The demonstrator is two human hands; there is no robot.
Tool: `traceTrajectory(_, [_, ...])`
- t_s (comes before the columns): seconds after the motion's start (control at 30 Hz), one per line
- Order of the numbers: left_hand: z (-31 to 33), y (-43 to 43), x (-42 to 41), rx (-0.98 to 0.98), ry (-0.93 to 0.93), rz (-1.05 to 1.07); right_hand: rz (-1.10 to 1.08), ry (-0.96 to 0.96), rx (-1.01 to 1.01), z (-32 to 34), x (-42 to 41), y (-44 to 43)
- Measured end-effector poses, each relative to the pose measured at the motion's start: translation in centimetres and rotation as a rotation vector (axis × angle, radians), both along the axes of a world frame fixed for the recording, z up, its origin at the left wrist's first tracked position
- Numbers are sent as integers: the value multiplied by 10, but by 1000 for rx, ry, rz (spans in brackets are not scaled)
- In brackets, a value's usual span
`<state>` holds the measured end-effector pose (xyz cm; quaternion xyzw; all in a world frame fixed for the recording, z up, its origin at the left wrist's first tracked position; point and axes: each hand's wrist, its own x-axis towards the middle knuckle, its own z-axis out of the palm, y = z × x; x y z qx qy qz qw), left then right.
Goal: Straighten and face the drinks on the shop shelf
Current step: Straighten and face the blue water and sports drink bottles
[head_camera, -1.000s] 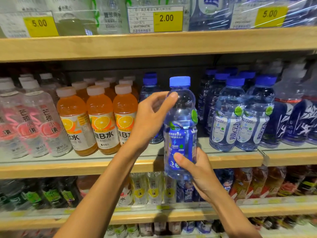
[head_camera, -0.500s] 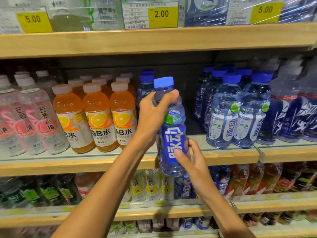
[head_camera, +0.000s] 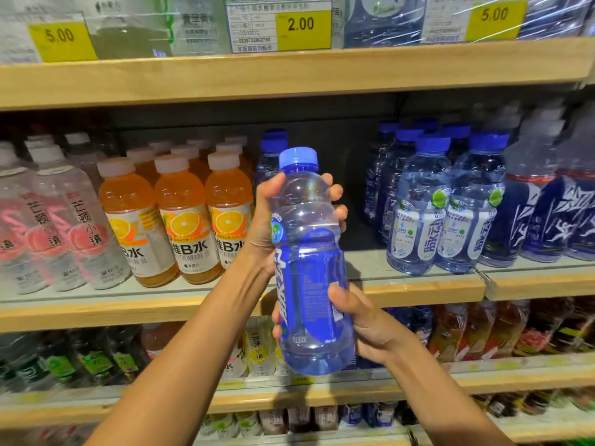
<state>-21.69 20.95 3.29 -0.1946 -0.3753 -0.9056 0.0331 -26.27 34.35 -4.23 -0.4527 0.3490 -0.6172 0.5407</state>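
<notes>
While off-shelf: blue bottle (head_camera: 314, 284) | left hand (head_camera: 267, 226) gripping top | right hand (head_camera: 360, 320) low

The held bottle (head_camera: 310, 268) is clear blue with a blue cap and dark blue label. Orange drinks (head_camera: 180, 217) have white caps. Price tags (head_camera: 302, 25) are yellow. The shelf (head_camera: 289, 72) is pale wood.

A shop: stocked drink shelves (head_camera: 289, 75) with yellow price tags (head_camera: 302, 29).
</notes>
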Motion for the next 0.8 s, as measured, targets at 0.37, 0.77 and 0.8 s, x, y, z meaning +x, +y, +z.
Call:
traceTrajectory(0.37, [-7, -17, 20, -526, -238, 764, -489, 372, -18, 5, -5, -7])
traceTrajectory(0.77, [-123, -64, 68, -1994, 455, 1607, -959, 605, 69, -15, -10, -60])
traceTrajectory(0.8, [-130, -69, 68, -2079, 544, 1585, -974, 603, 74, -17, -9, -65])
